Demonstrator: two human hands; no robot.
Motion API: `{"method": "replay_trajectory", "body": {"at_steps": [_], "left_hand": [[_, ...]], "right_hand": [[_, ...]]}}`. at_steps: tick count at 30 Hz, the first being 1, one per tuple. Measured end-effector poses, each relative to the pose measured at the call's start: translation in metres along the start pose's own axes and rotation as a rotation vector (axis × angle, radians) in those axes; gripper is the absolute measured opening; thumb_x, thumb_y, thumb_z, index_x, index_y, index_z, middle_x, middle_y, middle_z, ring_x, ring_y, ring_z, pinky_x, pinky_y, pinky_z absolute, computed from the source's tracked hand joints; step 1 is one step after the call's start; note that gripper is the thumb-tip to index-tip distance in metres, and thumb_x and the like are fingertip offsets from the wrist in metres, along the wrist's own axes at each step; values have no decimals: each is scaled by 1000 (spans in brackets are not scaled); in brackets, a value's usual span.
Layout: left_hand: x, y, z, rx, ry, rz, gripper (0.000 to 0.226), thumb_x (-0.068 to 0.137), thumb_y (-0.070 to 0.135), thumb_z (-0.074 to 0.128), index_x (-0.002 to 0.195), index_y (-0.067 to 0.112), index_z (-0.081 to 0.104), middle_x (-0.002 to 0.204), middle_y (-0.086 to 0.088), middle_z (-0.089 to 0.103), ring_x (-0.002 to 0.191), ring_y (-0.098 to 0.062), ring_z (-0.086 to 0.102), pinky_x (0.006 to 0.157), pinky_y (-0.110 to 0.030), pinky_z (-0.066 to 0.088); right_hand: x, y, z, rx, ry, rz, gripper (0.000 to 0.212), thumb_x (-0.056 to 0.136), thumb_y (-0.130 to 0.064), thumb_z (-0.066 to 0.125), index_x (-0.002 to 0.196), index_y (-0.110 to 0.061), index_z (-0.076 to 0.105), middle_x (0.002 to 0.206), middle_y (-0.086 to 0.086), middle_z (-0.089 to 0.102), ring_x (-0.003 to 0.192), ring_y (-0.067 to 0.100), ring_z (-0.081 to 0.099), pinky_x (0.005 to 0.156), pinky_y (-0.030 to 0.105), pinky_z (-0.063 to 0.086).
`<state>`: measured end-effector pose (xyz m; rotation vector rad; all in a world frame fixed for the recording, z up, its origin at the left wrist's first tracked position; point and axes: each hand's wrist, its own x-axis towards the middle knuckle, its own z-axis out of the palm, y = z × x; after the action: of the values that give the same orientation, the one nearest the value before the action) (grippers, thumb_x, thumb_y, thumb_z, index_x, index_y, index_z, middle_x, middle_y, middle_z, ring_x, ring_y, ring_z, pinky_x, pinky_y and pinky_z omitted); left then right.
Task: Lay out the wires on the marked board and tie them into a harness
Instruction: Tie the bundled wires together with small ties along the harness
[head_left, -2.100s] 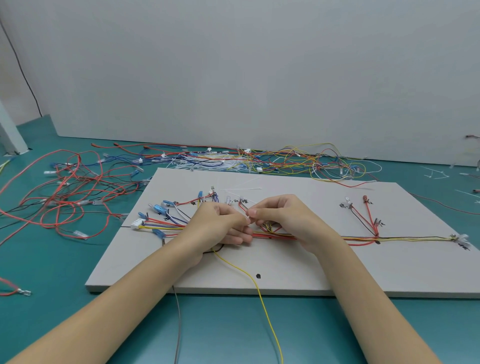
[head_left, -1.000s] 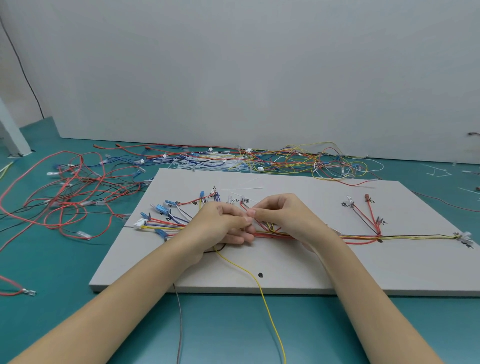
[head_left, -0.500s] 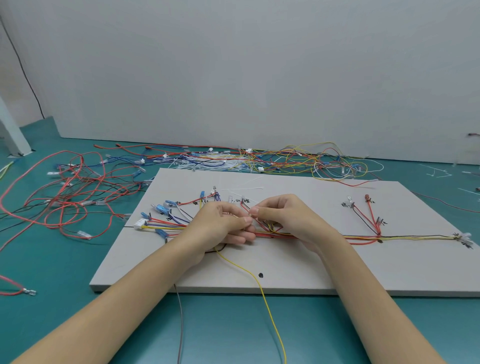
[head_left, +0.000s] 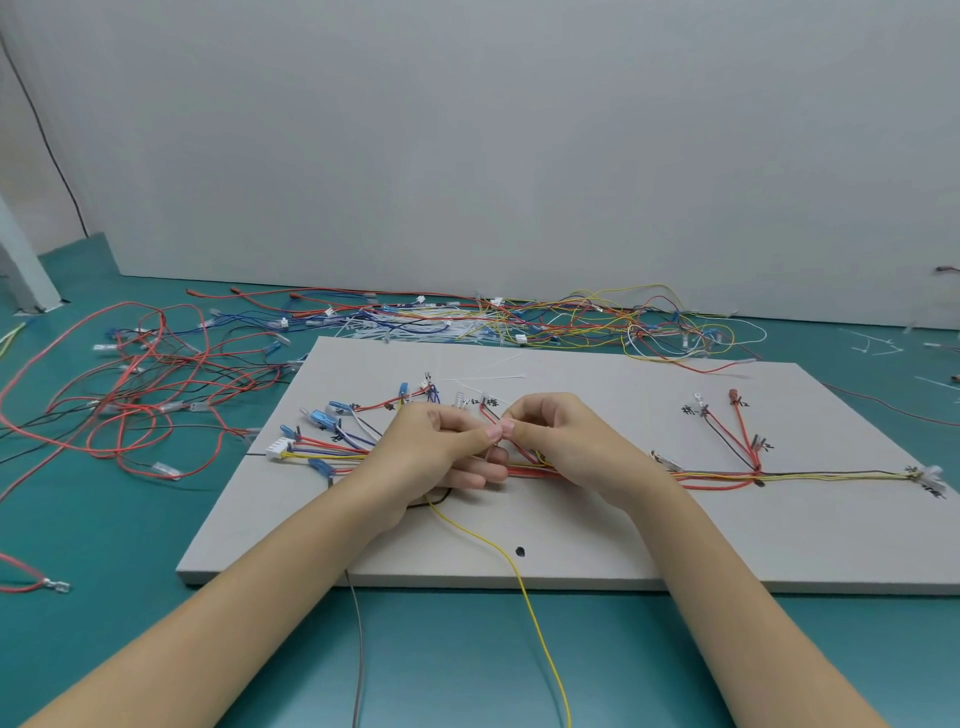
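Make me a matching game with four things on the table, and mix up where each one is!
Things:
1. white connector
2. loose yellow wire
3. white cable tie
4. red wire tangle

Places:
A. on the green table, left of the board
B. on the board's far part, beyond both hands
C. at the board's left edge
D. trailing off the board's near edge toward the camera

Pairs: 1-C, 2-D, 3-B, 4-A
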<state>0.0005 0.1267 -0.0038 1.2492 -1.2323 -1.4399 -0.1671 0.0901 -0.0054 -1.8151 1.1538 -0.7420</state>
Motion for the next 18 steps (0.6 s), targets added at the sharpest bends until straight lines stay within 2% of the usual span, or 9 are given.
{"method": "replay_trajectory", "body": {"at_steps": [4,8,11,15,18], "left_hand": [[1,1,-1,1,-6,-9,11,88,16,69,82,8,73,80,-12,75,68,-20,74,48,-16,51],[1,0,-3,3,-9,-8,8,89,10,68,85,7,73,80,-11,75,69,-18,74,50,-17,52],[3,1,-3,1,4,-3,9,89,9,67,83,8,73,79,-10,75,68,-17,74,50,-16,52],[3,0,-3,3,20,3,11,90,9,67,81,9,74,77,-10,75,67,-17,73,52,-17,53],[3,0,-3,18,10,0,11,90,9,67,82,10,74,79,-11,75,65,-17,73,51,-17,52]], "right_hand": [[-1,-1,1,-21,-8,-14,15,99,-16,54,89,-7,62,72,9,47,66,15,38,56,23,30],[-1,0,-3,2,-12,-9,18,98,-20,57,91,-6,64,72,12,49,66,18,39,55,26,29],[0,-1,-3,29,-1,-5,23,96,-23,60,91,-1,66,69,11,49,58,13,38,51,21,29],[-1,-2,-5,44,-7,13,13,93,-23,64,85,-12,67,67,5,53,57,11,41,51,19,31],[-2,-2,-5,56,-16,7,11,94,-18,62,86,-13,67,69,7,53,57,9,43,52,17,32]]}}
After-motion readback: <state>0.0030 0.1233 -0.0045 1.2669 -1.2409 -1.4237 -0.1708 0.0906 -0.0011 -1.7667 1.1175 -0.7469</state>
